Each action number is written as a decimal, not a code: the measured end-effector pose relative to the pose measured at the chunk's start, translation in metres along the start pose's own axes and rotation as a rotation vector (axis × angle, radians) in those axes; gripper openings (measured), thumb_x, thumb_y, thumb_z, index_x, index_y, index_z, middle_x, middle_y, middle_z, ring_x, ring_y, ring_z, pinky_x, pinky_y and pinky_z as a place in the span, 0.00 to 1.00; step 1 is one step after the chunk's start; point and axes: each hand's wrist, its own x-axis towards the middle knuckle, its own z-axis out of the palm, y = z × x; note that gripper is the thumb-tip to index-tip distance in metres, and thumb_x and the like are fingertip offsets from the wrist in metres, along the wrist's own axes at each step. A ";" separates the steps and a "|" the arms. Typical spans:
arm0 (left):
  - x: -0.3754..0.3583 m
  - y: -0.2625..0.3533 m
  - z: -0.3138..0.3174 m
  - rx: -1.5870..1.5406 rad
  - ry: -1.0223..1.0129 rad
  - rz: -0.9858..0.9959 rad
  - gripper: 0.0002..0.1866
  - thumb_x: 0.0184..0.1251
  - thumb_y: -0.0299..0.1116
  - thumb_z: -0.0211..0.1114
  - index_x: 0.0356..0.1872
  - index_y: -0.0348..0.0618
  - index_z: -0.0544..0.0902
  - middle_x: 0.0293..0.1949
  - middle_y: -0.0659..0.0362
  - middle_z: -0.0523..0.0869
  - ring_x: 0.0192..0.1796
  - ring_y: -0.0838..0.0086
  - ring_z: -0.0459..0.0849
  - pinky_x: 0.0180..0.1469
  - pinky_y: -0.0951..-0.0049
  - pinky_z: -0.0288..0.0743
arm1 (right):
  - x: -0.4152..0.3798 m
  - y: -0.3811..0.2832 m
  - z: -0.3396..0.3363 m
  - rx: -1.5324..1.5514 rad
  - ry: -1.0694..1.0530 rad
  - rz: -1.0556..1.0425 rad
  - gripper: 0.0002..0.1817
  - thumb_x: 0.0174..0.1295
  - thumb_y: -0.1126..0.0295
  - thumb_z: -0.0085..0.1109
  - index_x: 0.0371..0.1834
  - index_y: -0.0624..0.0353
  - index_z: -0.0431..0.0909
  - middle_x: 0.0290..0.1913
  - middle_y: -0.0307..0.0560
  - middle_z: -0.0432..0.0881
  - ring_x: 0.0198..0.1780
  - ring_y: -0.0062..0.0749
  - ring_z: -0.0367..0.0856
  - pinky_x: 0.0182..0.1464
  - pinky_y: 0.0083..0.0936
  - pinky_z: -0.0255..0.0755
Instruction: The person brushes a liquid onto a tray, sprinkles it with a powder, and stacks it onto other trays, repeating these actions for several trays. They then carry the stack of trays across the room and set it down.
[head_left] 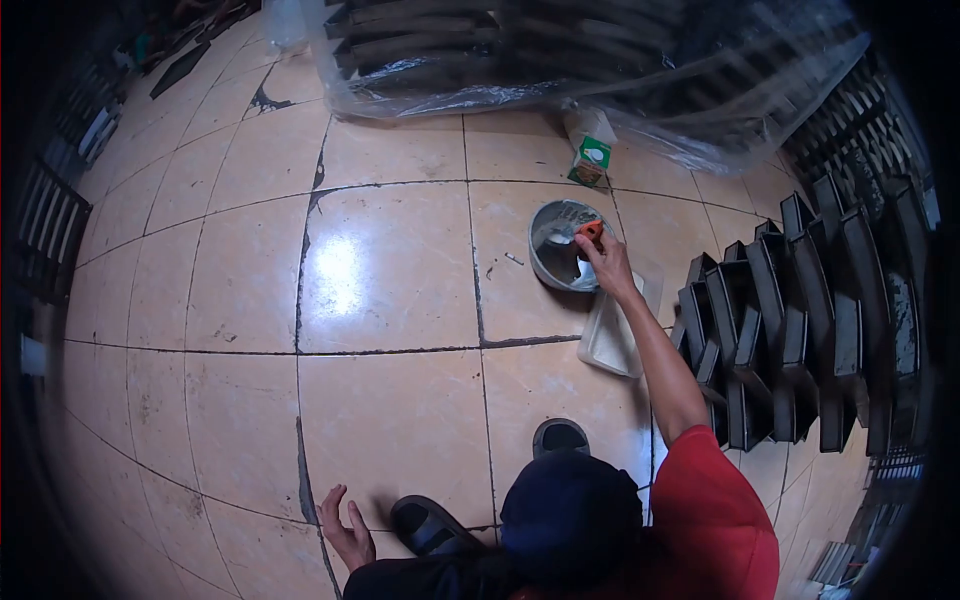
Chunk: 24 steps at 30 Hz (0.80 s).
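Observation:
My right hand (607,262) is closed around an orange-handled tool (590,232) over the mouth of a grey bucket (540,265). The tool's working end reaches into the bucket and cannot be made out clearly. Greyish residue coats the bucket's inner wall. Under my right forearm, a whitish translucent plastic tub (610,345) lies on the floor against the bucket. My left hand (347,530) hangs low at the left of my body, fingers apart, holding nothing.
Stacks of dark metal frames (780,330) stand close on my right. Clear plastic sheeting (480,95) covers more dark pieces ahead. A green carton (590,160) sits behind the bucket. Cracked tiles (390,410) make up the floor. Dark racks (50,230) line the left side.

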 end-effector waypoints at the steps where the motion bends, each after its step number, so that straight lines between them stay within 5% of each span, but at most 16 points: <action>1: 0.005 0.003 -0.001 -0.007 0.001 0.004 0.15 0.71 0.23 0.58 0.57 0.37 0.81 0.56 0.50 0.86 0.64 0.56 0.80 0.79 0.47 0.49 | 0.002 0.005 0.004 -0.008 0.001 -0.046 0.19 0.72 0.55 0.61 0.49 0.63 0.83 0.37 0.50 0.89 0.39 0.31 0.89 0.45 0.30 0.80; 3: 0.010 0.009 -0.004 -0.023 -0.002 0.009 0.16 0.71 0.23 0.58 0.57 0.39 0.82 0.55 0.51 0.86 0.65 0.55 0.79 0.80 0.43 0.45 | 0.018 0.040 0.002 -0.070 0.045 0.003 0.21 0.71 0.53 0.62 0.48 0.63 0.83 0.36 0.51 0.89 0.39 0.34 0.89 0.44 0.31 0.80; 8: 0.012 0.003 -0.015 0.010 0.039 0.020 0.14 0.72 0.23 0.58 0.56 0.34 0.81 0.55 0.49 0.86 0.62 0.56 0.81 0.76 0.52 0.55 | 0.034 0.040 -0.025 -0.138 0.233 0.101 0.23 0.70 0.50 0.61 0.46 0.63 0.82 0.33 0.55 0.88 0.38 0.42 0.90 0.43 0.37 0.80; 9: 0.010 0.000 -0.016 0.017 0.047 0.016 0.14 0.72 0.23 0.58 0.56 0.33 0.81 0.54 0.48 0.86 0.61 0.55 0.81 0.76 0.52 0.56 | 0.033 0.040 -0.026 -0.070 0.292 0.092 0.21 0.71 0.51 0.61 0.48 0.61 0.84 0.35 0.49 0.88 0.37 0.30 0.88 0.42 0.31 0.79; 13: 0.010 0.001 -0.014 -0.019 0.031 -0.009 0.15 0.71 0.24 0.58 0.57 0.39 0.82 0.54 0.53 0.87 0.63 0.55 0.81 0.79 0.41 0.47 | 0.025 0.059 -0.017 -0.347 0.316 -0.150 0.22 0.72 0.52 0.60 0.47 0.63 0.82 0.34 0.56 0.88 0.35 0.40 0.91 0.37 0.34 0.82; 16: 0.014 0.008 -0.011 -0.019 0.033 0.006 0.15 0.71 0.23 0.58 0.57 0.39 0.82 0.54 0.52 0.87 0.62 0.54 0.81 0.78 0.41 0.48 | 0.009 0.036 -0.017 0.045 0.304 0.116 0.21 0.72 0.53 0.60 0.47 0.65 0.81 0.33 0.55 0.88 0.34 0.39 0.91 0.37 0.31 0.83; 24: 0.066 0.019 -0.010 0.085 -0.034 0.174 0.16 0.70 0.21 0.60 0.57 0.43 0.81 0.54 0.52 0.86 0.64 0.54 0.82 0.79 0.41 0.49 | 0.003 0.055 -0.021 -0.066 0.512 0.148 0.24 0.73 0.52 0.60 0.43 0.70 0.79 0.32 0.55 0.88 0.31 0.38 0.91 0.36 0.30 0.82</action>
